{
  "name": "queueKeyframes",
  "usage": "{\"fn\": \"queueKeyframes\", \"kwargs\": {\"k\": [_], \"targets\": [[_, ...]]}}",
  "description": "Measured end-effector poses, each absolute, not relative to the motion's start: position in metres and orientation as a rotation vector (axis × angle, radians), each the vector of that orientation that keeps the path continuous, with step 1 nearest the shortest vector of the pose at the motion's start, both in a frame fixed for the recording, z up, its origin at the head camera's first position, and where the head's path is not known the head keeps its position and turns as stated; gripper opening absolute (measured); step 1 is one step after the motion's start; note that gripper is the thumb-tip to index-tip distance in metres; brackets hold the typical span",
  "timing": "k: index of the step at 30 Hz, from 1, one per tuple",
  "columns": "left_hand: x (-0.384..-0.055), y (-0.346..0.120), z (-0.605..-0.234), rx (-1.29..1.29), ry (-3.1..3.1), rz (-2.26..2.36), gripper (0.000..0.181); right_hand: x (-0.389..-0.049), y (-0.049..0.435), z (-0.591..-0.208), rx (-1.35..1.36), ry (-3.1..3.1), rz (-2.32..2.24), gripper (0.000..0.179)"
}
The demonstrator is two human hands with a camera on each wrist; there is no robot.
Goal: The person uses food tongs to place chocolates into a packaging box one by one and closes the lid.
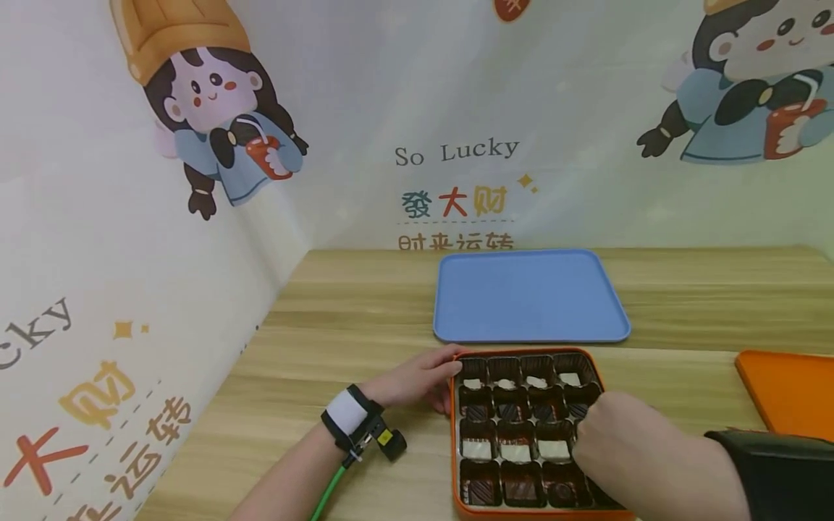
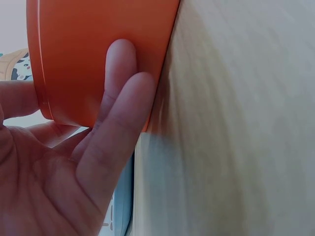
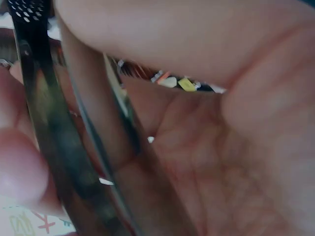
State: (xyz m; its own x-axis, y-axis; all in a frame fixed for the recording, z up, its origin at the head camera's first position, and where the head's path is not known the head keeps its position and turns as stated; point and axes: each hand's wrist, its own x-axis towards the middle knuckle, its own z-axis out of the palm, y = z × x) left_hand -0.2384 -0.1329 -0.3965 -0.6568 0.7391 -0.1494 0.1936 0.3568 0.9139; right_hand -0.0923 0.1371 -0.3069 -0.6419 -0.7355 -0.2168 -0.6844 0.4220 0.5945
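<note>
An orange box (image 1: 455, 463) holds a brown compartment tray with rows of dark chocolates (image 1: 481, 493) and white chocolates (image 1: 516, 453). My left hand (image 1: 417, 376) grips the box at its far left corner. In the left wrist view, two fingers (image 2: 115, 123) lie along the orange side wall, and the thumb is up at the rim. Over the right part of the box is my right hand (image 1: 625, 449), hiding several compartments. It holds shiny metal tongs (image 3: 61, 132) with a perforated end, seen in the right wrist view. The head view hides the tongs behind the hand.
Behind the box lies a blue tray (image 1: 528, 297) on the wooden table (image 1: 352, 311). At the right edge is an orange tray (image 1: 788, 391), close to the right forearm. A printed backdrop (image 1: 352, 108) stands along the back and left sides.
</note>
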Motion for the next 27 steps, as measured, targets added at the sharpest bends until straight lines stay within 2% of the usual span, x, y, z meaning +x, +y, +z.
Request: {"fn": "queueKeyframes", "kwargs": {"k": [7,14,27], "targets": [[-0.233,-0.134,-0.400,0.774,2.065,1.289,0.041,-0.094,0.125,-0.305,1.265,-2.590,-1.154,0.063],[-0.233,-0.133,-0.400,0.777,2.073,1.278,0.040,-0.098,0.129,-0.305,1.298,-2.585,-1.138,0.052],[-0.239,-0.132,-0.397,0.809,2.071,1.285,0.038,-0.104,0.142,-0.295,1.238,-2.522,-0.928,0.057]]}}
